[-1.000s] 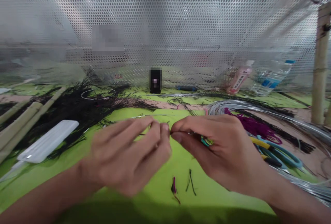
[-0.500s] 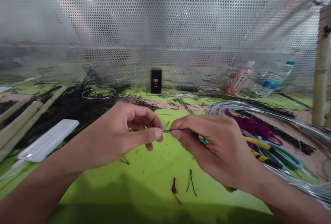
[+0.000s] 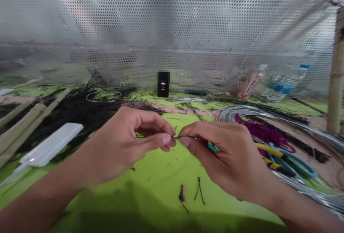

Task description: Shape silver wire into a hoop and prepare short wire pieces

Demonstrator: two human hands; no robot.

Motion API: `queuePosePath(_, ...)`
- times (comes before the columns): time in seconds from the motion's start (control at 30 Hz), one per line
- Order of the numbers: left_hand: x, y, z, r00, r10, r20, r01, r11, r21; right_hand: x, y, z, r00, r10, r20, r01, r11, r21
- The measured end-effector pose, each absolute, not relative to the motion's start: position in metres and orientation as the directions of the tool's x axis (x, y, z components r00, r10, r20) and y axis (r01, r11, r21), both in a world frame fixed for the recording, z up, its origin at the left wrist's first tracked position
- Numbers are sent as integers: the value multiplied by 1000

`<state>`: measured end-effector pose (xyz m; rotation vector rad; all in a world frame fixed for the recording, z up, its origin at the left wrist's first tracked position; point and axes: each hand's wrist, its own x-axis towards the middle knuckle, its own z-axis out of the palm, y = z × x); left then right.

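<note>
Over a green tabletop point(image 3: 150, 193), my left hand point(image 3: 126, 143) and my right hand point(image 3: 228, 157) meet fingertip to fingertip. Both pinch a thin dark wire piece point(image 3: 176, 138) that runs between them. A few black fibres stick up from the wire at the left fingertips. My right hand also keeps a teal-handled tool point(image 3: 212, 147) tucked in its palm, mostly hidden. In front of my hands on the table lie a small magenta tuft point(image 3: 181, 194) and a small black tuft point(image 3: 199, 189).
A heap of black fibres point(image 3: 72, 111) and a white flat case point(image 3: 51, 148) lie left, beside bamboo sticks point(image 3: 21, 125). Right: coiled silver wire point(image 3: 295, 125), magenta fibres point(image 3: 263, 132), teal scissors point(image 3: 292, 161), yellow-handled pliers point(image 3: 271, 159). A perforated metal screen point(image 3: 172, 32) backs the table, with a small black device point(image 3: 163, 84) and bottles point(image 3: 252, 80).
A second ago my left hand was blurred with its back turned up; it has since turned thumb-side up and steadied. Both hands keep the pinch on the wire and sit slightly closer.
</note>
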<state>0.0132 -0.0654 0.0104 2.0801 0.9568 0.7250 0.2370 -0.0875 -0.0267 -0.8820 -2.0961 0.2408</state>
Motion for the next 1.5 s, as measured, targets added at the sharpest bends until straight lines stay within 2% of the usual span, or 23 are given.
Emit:
queuePosePath(0.07,14,-69,7,538,759,367,456,-628,631,238,-88,-25,-393,695,602,503,711,-491)
queuePosePath(0.1,13,-70,5,539,696,475,493,-718,492,238,-89,-24,-381,712,590,502,695,-515)
queuePosePath(0.17,10,-68,-1,622,447,643,496,-860,118,239,-89,-21,-359,747,559,500,660,-561)
queuePosePath(0.23,5,-62,-6,747,111,655,373,-886,-275,240,-87,-18,-349,771,533,493,635,-595)
queuePosePath(0.27,4,-59,-8,786,-12,618,303,-864,-402,241,-86,-18,-354,773,526,493,632,-598)
queuePosePath(0.3,3,-57,-9,800,-60,596,273,-850,-451,241,-84,-17,-365,767,528,492,640,-590)
queuePosePath(0.33,4,-56,-8,789,-25,614,299,-858,-419,242,-83,-17,-376,753,540,493,656,-571)
queuePosePath(0.37,5,-56,-7,759,84,646,356,-884,-303,243,-81,-18,-386,730,564,495,680,-541)
queuePosePath(0.43,8,-58,-1,673,430,602,465,-879,109,244,-79,-20,-409,668,622,499,734,-460)
queuePosePath(0.5,11,-59,7,657,665,356,463,-728,506,245,-78,-22,-440,604,664,497,780,-380)
queuePosePath(0.53,11,-59,10,685,697,214,436,-627,645,245,-79,-23,-463,573,676,492,801,-342)
queuePosePath(0.6,10,-56,15,742,670,11,378,-432,819,244,-79,-25,-502,528,685,483,828,-284)
queuePosePath(0.7,6,-49,14,775,620,-126,315,-206,927,244,-81,-26,-528,496,689,481,844,-238)
queuePosePath(0.8,6,-42,11,769,612,-186,303,-92,949,244,-82,-27,-541,494,681,493,842,-220)
queuePosePath(0.93,9,-38,5,783,599,-167,236,-37,971,245,-85,-27,-531,515,672,527,823,-214)
queuePosePath(1.0,10,-40,4,780,613,-126,205,-60,977,245,-86,-26,-526,529,666,540,813,-219)
queuePosePath(1.07,11,-44,3,752,658,-44,226,-195,954,245,-88,-24,-512,556,655,553,797,-244)
queuePosePath(1.13,11,-52,1,704,706,74,309,-399,863,244,-89,-22,-498,597,629,562,775,-290)
queuePosePath(1.2,12,-61,-2,655,717,239,412,-604,683,243,-90,-20,-484,647,589,568,745,-350)
queuePosePath(1.3,15,-70,-6,622,562,545,470,-825,313,243,-89,-19,-432,715,550,563,690,-455)
queuePosePath(1.37,17,-73,-6,629,450,633,471,-869,150,244,-88,-17,-401,751,525,549,655,-519)
queuePosePath(1.43,18,-74,-4,646,475,598,499,-855,140,245,-86,-15,-419,763,493,513,646,-564)
queuePosePath(1.5,19,-73,0,649,564,512,542,-814,209,246,-85,-12,-448,759,472,488,650,-583)
